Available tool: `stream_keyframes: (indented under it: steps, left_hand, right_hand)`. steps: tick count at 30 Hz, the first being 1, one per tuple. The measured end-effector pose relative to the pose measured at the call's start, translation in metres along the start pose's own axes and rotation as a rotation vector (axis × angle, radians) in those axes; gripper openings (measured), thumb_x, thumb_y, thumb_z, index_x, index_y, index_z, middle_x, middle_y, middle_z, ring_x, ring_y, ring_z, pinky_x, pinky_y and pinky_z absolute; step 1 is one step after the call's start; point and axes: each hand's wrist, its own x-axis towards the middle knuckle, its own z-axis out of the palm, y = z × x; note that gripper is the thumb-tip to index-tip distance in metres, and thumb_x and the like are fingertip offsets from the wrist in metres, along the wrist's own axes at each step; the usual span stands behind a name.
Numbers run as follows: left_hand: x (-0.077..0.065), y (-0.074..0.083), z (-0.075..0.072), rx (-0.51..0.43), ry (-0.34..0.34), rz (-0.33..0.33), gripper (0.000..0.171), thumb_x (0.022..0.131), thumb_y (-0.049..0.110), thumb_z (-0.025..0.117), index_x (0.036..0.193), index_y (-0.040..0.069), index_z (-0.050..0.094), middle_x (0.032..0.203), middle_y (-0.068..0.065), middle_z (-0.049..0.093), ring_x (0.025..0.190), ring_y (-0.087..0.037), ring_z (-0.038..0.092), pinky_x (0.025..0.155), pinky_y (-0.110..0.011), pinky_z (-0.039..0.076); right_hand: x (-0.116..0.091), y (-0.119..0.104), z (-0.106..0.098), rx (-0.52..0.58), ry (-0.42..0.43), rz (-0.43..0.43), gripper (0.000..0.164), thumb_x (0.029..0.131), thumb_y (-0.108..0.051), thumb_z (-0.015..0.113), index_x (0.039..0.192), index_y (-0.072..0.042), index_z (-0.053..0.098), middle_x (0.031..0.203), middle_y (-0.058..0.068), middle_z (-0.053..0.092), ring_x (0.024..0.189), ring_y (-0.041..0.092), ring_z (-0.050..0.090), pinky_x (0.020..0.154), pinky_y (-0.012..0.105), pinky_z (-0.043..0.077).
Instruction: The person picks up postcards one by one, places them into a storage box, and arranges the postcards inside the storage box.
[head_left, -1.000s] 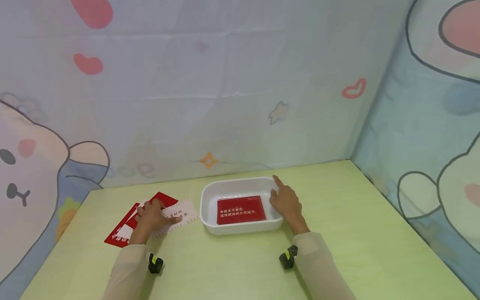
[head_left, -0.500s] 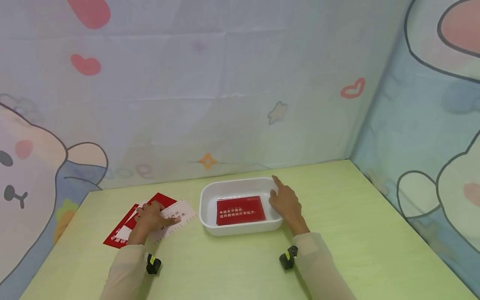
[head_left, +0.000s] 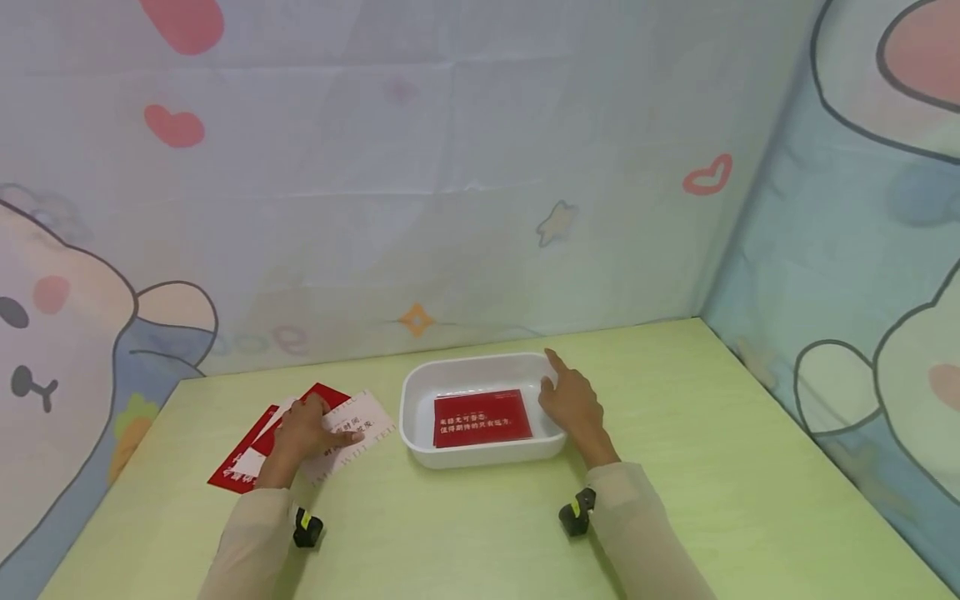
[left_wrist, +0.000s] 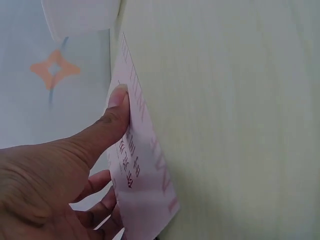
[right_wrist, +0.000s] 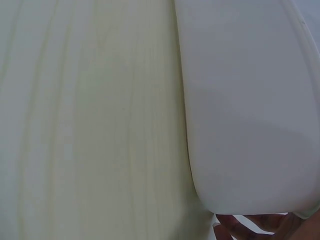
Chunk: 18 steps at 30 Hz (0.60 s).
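Observation:
My left hand (head_left: 303,433) pinches a pale pink card (head_left: 367,425) printed with dark characters. In the left wrist view the thumb lies on the card's (left_wrist: 145,185) printed face and the other fingers are behind it; the card is tilted up from the table. Under and beyond that hand lie red cards (head_left: 330,398) and a white one (head_left: 249,463), overlapping and partly hidden. My right hand (head_left: 573,408) holds the right end of a white tray (head_left: 480,458), thumb over the rim, index finger extended. Inside the tray lies a red card (head_left: 483,419) with white characters.
A pale green table (head_left: 465,533) bears everything. Behind it hangs a cloth backdrop (head_left: 375,208) with cartoon prints, and another printed cloth (head_left: 847,292) stands along the right side. A small black device (head_left: 307,528) sits at each wrist.
The pink card has turned and tilted slightly, its far corner higher, showing more of its print. My left hand has barely shifted; the right hand and tray have stayed put.

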Motion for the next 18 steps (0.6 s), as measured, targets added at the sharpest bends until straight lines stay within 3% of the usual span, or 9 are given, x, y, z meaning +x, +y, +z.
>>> stream_keyframes:
  steps: [11,18]
  left_hand:
    - [0.0025,0.0026,-0.0015,0.005,0.060,0.097,0.068,0.072,0.040,0.079,0.107,-0.004,0.041,0.098,-0.024,0.046,0.073,-0.030,0.048,0.059,-0.039,0.049]
    - [-0.0011,0.0001,0.0013,-0.032,0.095,0.137,0.041,0.089,0.024,0.063,0.113,-0.003,0.044,0.106,-0.029,0.046,0.081,-0.035,0.048,0.066,-0.049,0.047]
  right_hand:
    - [0.0027,0.0014,-0.0010,-0.006,0.014,0.002,0.053,0.096,-0.025,0.041,0.148,-0.021,0.029,0.121,0.024,0.057,0.080,0.030,0.054,0.054,0.041,0.046]
    - [-0.0013,0.0002,-0.0008,0.007,-0.002,0.002,0.054,0.096,-0.025,0.040,0.148,-0.020,0.027,0.122,0.023,0.056,0.077,0.029,0.055,0.052,0.039,0.045]
